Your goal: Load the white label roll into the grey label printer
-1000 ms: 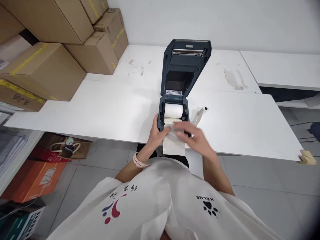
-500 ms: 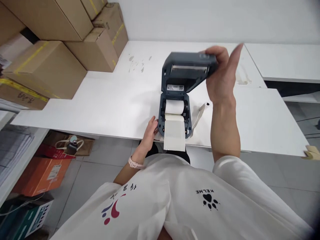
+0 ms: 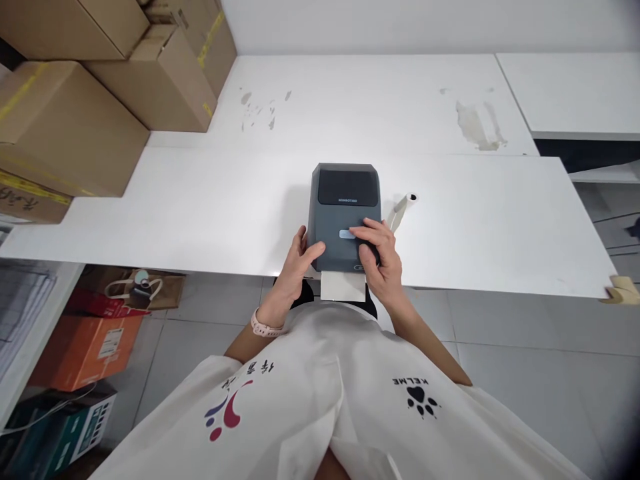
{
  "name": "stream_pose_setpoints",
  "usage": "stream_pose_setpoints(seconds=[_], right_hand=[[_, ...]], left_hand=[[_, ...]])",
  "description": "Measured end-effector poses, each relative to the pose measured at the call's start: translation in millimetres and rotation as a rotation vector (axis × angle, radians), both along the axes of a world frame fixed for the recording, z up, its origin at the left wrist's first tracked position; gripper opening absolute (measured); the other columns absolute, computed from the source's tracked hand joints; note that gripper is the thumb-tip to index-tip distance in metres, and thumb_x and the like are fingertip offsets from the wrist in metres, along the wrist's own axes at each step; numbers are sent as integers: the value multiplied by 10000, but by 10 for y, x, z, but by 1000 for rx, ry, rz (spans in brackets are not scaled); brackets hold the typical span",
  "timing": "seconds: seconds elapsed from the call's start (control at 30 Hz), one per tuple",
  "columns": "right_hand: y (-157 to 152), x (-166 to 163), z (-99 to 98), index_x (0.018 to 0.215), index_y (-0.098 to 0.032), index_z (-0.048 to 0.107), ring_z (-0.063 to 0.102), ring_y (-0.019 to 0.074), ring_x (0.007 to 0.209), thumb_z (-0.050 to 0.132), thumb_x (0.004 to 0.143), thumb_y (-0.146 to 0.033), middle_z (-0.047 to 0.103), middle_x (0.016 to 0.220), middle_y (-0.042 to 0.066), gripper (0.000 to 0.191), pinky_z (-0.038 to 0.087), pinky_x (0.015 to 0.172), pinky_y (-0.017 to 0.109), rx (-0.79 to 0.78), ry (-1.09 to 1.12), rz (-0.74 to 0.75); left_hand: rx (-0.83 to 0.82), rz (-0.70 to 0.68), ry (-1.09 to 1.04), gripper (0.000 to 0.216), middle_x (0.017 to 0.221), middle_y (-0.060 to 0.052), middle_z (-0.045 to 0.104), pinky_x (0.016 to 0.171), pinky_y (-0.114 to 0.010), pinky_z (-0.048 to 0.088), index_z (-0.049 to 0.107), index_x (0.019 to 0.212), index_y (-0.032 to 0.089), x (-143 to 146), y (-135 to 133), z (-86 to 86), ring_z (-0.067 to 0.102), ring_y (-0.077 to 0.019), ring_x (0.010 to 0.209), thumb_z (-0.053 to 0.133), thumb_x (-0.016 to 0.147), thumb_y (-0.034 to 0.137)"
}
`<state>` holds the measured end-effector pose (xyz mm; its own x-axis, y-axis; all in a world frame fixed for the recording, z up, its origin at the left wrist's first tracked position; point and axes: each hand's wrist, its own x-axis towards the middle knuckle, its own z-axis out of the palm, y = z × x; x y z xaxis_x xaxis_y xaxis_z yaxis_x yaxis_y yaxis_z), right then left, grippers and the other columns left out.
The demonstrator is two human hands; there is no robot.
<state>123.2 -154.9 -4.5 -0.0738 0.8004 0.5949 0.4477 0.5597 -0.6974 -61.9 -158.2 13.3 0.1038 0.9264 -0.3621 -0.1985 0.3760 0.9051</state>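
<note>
A dark grey label printer stands at the front edge of the white table with its lid down. Blank label paper sticks out of its front and hangs past the table edge. My left hand grips the printer's left front corner, thumb on top and fingers along the side. On the right half of the lid lies my right hand, its index fingertip at the light blue button and its thumb bent lower down. The roll inside the printer is hidden by the lid.
A small white paper roll with a loose strip lies right of the printer on the white table. Cardboard boxes are stacked at the left. An orange box and other goods stand on the floor at lower left.
The printer lid, held raised by my right hand before, has come down shut. My right hand moved down and left onto the lid. My left hand's thumb now rests on top.
</note>
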Motion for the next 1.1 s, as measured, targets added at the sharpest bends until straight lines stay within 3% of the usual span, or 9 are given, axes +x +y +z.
stream_pose_setpoints(seconds=[0.17, 0.37, 0.47, 0.57, 0.67, 0.77, 0.83, 0.93, 1.1], right_hand=[[-24, 42, -134, 1370, -335, 572, 491, 263, 1475, 349, 1062, -261, 675, 1396, 41, 388, 329, 1250, 601, 1, -155, -35], [28, 4, -228, 1290, -322, 610, 538, 266, 1431, 284, 1060, -295, 693, 1329, 55, 400, 404, 1199, 582, 68, -184, -116], [36, -14, -235, 1283, -322, 614, 542, 273, 1425, 299, 1055, -301, 700, 1322, 51, 389, 398, 1202, 583, 61, -150, -109], [33, -9, -228, 1288, -319, 614, 531, 276, 1435, 326, 1052, -295, 694, 1344, 48, 373, 384, 1211, 585, 65, -113, -85], [25, -4, -219, 1280, -313, 614, 538, 270, 1427, 347, 1052, -279, 698, 1338, 50, 352, 400, 1200, 580, 95, -91, -79], [14, -14, -205, 1273, -312, 609, 539, 273, 1425, 341, 1056, -285, 703, 1326, 54, 346, 404, 1196, 585, 85, -92, -89], [8, -23, -191, 1276, -309, 602, 538, 277, 1424, 337, 1058, -298, 706, 1320, 59, 343, 403, 1195, 593, 70, -93, -95], [5, -26, -170, 1287, -304, 593, 552, 279, 1407, 405, 1048, -315, 706, 1320, 67, 304, 422, 1180, 584, 86, -90, -91], [2, 0, -152, 1214, -308, 670, 574, 284, 1383, 436, 1044, -373, 694, 1334, 62, 297, 441, 1163, 544, 119, -212, -104]], left_hand=[[81, 33, 93, 865, 1646, -88, 424, 1225, -503, 417, 302, 1580, 320, 81, -41, -139, 438, -325, 1503, 717, 853, 538], [222, 136, 180, 858, 1601, -124, 465, 1192, -497, 431, 392, 1531, 262, 140, 5, -295, 470, -348, 1458, 723, 817, 603], [242, 67, 171, 835, 1588, -125, 474, 1170, -477, 440, 380, 1534, 265, 77, -34, -307, 488, -332, 1436, 692, 841, 611], [234, 26, 232, 782, 1563, -120, 484, 1092, -420, 482, 391, 1511, 279, -46, -236, -352, 536, -283, 1368, 684, 858, 593], [172, 92, 419, 546, 1197, -89, 667, 898, -344, 514, 597, 1225, 217, -145, -486, -399, 633, -207, 1047, 710, 837, 585], [64, -109, 353, 402, 742, -1, 627, 697, -286, 459, 628, 785, 188, -165, -578, -338, 554, -129, 698, 670, 865, 579], [-15, -296, 217, 439, 634, 13, 602, 621, -272, 423, 608, 668, 183, -153, -541, -245, 504, -104, 588, 654, 875, 567], [-43, -490, 76, 423, 642, -9, 664, 575, -265, 418, 660, 666, 175, -145, -462, -128, 513, -92, 532, 678, 862, 549], [6, -550, 42, 444, 686, -29, 713, 585, -268, 453, 714, 706, 184, -185, -471, -165, 571, -114, 573, 677, 854, 600]])
